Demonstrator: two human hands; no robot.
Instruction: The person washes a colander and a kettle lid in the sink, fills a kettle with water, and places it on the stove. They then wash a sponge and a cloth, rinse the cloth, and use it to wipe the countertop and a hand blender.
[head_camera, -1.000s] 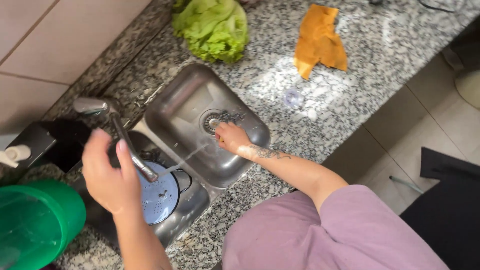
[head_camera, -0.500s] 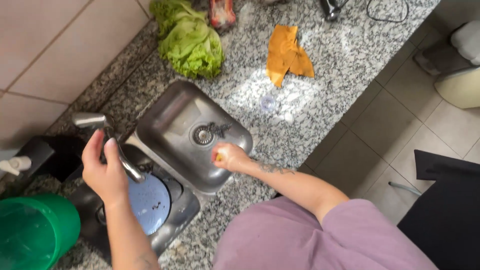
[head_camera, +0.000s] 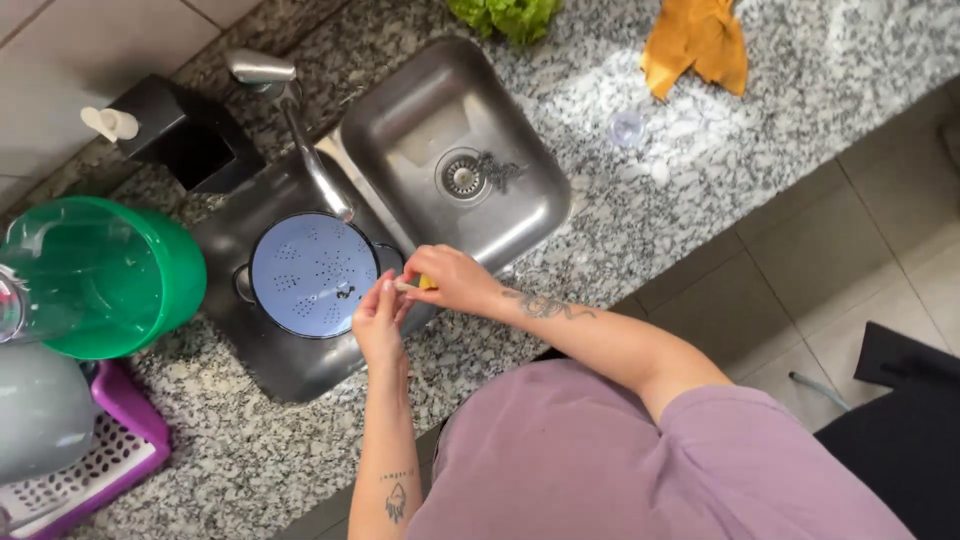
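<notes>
My right hand (head_camera: 452, 280) is closed around a small yellow thing (head_camera: 427, 283) at the near edge of the steel double sink (head_camera: 520, 170). My left hand (head_camera: 377, 318) meets it, fingertips touching the same small piece. Both hands hover beside a pale blue enamel colander (head_camera: 310, 272) that sits in the left basin. The faucet (head_camera: 300, 130) curves over that colander. The right basin holds only its drain strainer (head_camera: 463, 176).
A green plastic bucket (head_camera: 110, 275) and a purple dish rack (head_camera: 90, 460) stand at the left on the granite counter (head_camera: 700, 180). A black soap dispenser (head_camera: 170, 135) is behind the sink. Lettuce (head_camera: 505, 15) and an orange cloth (head_camera: 695, 42) lie at the back.
My left hand has come off the faucet and down to the sink's front edge. My right hand has left the right basin and joined it there. The camera view has shifted.
</notes>
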